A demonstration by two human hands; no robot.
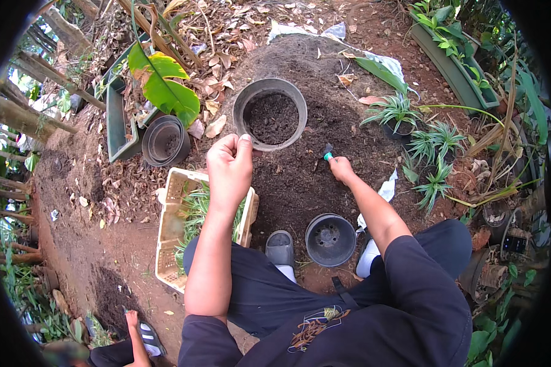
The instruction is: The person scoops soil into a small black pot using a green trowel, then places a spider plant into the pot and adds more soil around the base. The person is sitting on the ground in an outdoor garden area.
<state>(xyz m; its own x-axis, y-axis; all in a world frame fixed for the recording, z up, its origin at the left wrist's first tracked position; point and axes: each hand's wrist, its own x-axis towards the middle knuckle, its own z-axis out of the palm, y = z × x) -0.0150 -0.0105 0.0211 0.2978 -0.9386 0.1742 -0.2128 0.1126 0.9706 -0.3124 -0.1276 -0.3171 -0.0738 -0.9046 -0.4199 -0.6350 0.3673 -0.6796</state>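
Observation:
My left hand (pixel 232 160) grips the near left rim of a round plastic pot (pixel 303 114) that holds dark soil (pixel 272 118). To the right, my right hand (pixel 342 169) is closed on the green handle of a hand trowel (pixel 328 152), its blade at the loose soil heap (pixel 294 183). An unfilled black pot (pixel 330 241) with drainage holes stands between my feet. Left of my knees lies a cream plastic crate (pixel 170 234) with green and white striped spider plants (pixel 195 206) in it.
Small potted spider plants (pixel 397 112) stand at right. Stacked pots (pixel 165 140) and a green planter trough (pixel 115 121) are at left, another trough (pixel 454 69) at upper right. A co-worker's hand (pixel 132 317) shows at lower left. A wooden pole fence (pixel 27 114) edges the left side.

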